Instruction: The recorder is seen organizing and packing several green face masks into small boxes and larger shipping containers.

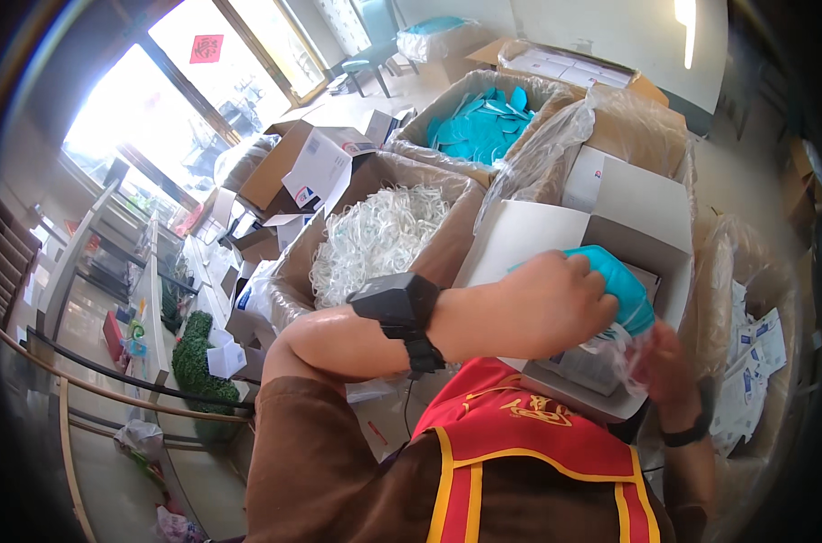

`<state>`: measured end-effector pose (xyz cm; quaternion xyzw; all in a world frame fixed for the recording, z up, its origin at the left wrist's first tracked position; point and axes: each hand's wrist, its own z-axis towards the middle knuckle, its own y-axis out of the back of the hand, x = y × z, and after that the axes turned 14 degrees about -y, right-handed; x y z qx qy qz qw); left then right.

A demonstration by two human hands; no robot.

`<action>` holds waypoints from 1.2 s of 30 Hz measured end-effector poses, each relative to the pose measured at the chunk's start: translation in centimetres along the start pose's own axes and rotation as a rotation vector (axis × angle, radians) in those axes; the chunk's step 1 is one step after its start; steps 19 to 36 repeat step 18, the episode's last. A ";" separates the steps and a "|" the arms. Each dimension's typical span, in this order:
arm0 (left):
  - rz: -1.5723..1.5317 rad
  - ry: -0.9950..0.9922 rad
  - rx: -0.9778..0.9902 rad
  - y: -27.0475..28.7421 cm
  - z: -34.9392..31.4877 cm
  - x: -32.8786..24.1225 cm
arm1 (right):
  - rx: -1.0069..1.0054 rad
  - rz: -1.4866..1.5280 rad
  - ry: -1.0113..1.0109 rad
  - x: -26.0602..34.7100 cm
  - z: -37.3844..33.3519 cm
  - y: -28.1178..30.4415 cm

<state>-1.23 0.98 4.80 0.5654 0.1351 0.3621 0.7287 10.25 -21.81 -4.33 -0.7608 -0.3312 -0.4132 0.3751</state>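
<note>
My left hand (560, 303) is closed, its fingers curled over the upper edge of a teal cup-shaped face mask (621, 288). White, see-through loops or straps (621, 355) hang below the mask, blurred. Beside them, low on the right, is my right hand (666, 369); motion smears its fingers, so its grip is unclear. Both hands are over an open white cardboard box (520, 237) with its flaps spread. Packets lie partly hidden inside it under the mask and my left arm.
Left of the box, a lined carton holds a heap of white elastic loops (379, 240). Beyond it, another carton holds teal mask pieces (483, 127). A lined carton at right contains printed white packets (750, 376). Folded white boxes (320, 172) pile up at far left.
</note>
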 end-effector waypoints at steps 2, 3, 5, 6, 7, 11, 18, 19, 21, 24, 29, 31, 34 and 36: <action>-0.008 -0.011 0.011 -0.8 0.7 -0.1 | 0.044 -0.122 0.050 -0.7 0.7 -2.1; 0.008 0.009 0.055 -1.0 0.7 0.0 | 0.094 -0.245 0.094 -0.9 0.9 -3.0; 0.023 0.027 0.101 -1.2 0.2 0.0 | 0.054 -0.374 0.023 0.1 -0.6 -3.5; -0.010 0.067 0.101 -1.1 -0.5 0.2 | 0.017 -0.508 -0.047 0.9 -1.3 -3.5; -0.043 0.099 0.098 -1.2 -0.9 0.5 | -0.026 -0.736 0.138 1.0 -2.4 -2.8; -0.433 0.208 0.182 -3.6 -1.1 -1.5 | -0.054 -0.593 0.363 3.5 -5.4 -3.9; -0.697 0.137 0.216 -4.2 0.0 -3.1 | 0.452 -0.654 0.282 4.2 -4.8 -2.9; -0.697 0.137 0.216 -4.2 0.0 -3.1 | 0.452 -0.654 0.282 4.2 -4.8 -2.9; -0.697 0.137 0.216 -4.2 0.0 -3.1 | 0.452 -0.654 0.282 4.2 -4.8 -2.9; -0.697 0.137 0.216 -4.2 0.0 -3.1 | 0.452 -0.654 0.282 4.2 -4.8 -2.9; -0.697 0.137 0.216 -4.2 0.0 -3.1 | 0.452 -0.654 0.282 4.2 -4.8 -2.9; -0.697 0.137 0.216 -4.2 0.0 -3.1 | 0.452 -0.654 0.282 4.2 -4.8 -2.9; -0.697 0.137 0.216 -4.2 0.0 -3.1 | 0.452 -0.654 0.282 4.2 -4.8 -2.9; -0.697 0.137 0.216 -4.2 0.0 -3.1 | 0.452 -0.654 0.282 4.2 -4.8 -2.9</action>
